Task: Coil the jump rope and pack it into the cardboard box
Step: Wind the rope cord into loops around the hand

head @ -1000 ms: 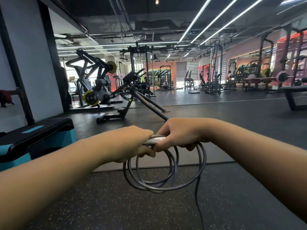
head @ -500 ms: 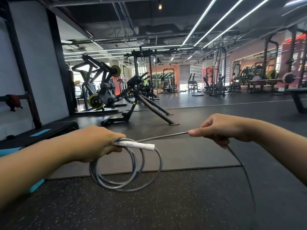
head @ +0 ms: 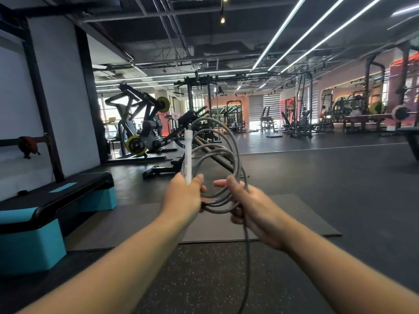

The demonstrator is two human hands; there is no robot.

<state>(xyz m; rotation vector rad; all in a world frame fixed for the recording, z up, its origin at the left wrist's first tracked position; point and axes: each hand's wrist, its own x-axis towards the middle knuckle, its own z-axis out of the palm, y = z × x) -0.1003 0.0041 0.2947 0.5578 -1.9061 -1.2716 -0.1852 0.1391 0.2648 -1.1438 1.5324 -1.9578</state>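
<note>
I hold a grey jump rope (head: 231, 146) in front of me, wound into several loops that stand upright. Its white handle (head: 188, 155) points straight up out of my left hand (head: 182, 198), which grips the handle's lower end together with the loops. My right hand (head: 247, 205) is closed on the right side of the coil. A loose length of the rope (head: 247, 257) hangs from my right hand down past the bottom of the view. No cardboard box is in view.
A black and teal step platform (head: 54, 207) stands at the left. A grey floor mat (head: 283, 214) lies ahead on the dark rubber floor. Weight machines (head: 140, 130) and racks (head: 303, 123) fill the far side of the gym.
My right hand, which was stretched out to the right with a straight run of rope, has come back to the coil. The coil and handle have been lifted and turned upright.
</note>
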